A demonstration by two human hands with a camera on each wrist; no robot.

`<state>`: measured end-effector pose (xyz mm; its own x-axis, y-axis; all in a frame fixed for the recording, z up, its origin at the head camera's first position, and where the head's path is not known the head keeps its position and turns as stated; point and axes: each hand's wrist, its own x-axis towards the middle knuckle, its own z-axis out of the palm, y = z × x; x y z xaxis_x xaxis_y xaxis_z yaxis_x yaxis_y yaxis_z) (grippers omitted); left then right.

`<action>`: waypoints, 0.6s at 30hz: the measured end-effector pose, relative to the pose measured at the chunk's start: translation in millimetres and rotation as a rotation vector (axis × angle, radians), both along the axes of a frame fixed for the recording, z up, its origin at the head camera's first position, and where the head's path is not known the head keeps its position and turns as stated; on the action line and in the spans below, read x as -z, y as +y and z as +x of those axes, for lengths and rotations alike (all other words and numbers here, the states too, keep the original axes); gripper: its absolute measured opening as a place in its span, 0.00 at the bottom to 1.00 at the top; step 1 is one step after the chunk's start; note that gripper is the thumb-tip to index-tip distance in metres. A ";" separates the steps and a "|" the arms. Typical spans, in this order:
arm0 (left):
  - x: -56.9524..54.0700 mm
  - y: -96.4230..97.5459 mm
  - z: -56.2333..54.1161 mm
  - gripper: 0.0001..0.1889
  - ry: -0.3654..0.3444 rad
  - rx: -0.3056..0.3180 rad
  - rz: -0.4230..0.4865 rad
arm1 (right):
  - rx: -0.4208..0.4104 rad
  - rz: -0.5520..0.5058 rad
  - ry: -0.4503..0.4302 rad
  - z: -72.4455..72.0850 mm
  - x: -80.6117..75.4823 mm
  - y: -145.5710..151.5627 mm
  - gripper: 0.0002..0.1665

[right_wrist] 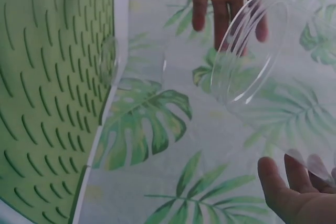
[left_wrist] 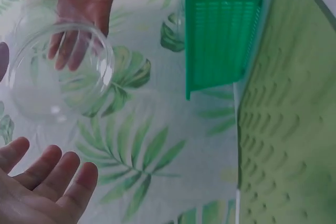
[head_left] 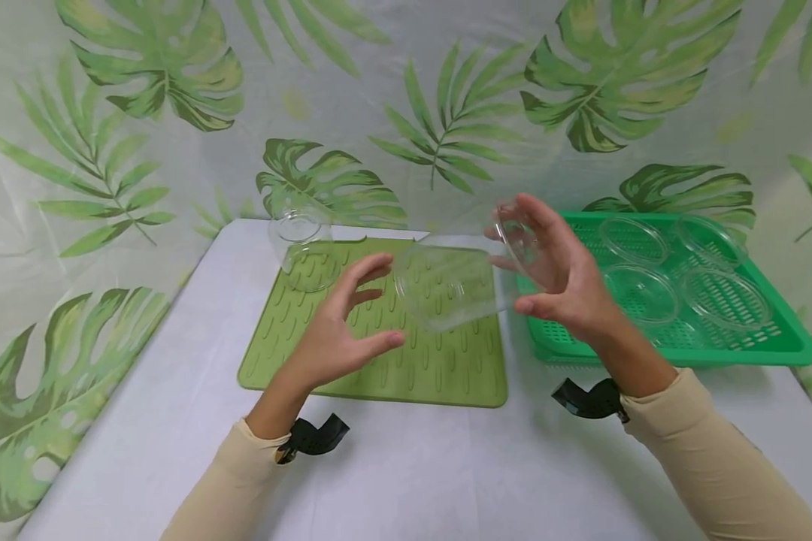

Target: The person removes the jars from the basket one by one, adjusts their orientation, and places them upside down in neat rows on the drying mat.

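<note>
The right hand [head_left: 558,274] grips one clear cup [head_left: 449,289], with the thumb on the near side and the fingers on the far side. This cup lies sideways in the air, above the right part of the one green mat [head_left: 392,368], and one end of it points to the left hand [head_left: 338,330]. The left hand is open, its fingers relaxed and apart from the cup, just beside it.

A second cup [head_left: 304,252] stands at the rear left corner of the mat; which end of it is up, I cannot tell. The mat lies at the rear of the counter [head_left: 419,466]. Near its right edge, at the rear right corner of the counter, there is one green basket [head_left: 677,355]. Four clear cups [head_left: 643,293] show in it, two behind and two in front. Each wrist wears one black strap [head_left: 589,398], so two are visible.
</note>
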<state>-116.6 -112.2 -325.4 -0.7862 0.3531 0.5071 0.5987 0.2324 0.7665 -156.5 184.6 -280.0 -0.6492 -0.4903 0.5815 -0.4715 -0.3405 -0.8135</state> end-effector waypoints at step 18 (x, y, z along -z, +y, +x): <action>42.5 -123.6 23.3 0.39 -0.126 -0.279 -0.596 | 0.066 0.085 0.101 1.9 -5.2 27.2 0.55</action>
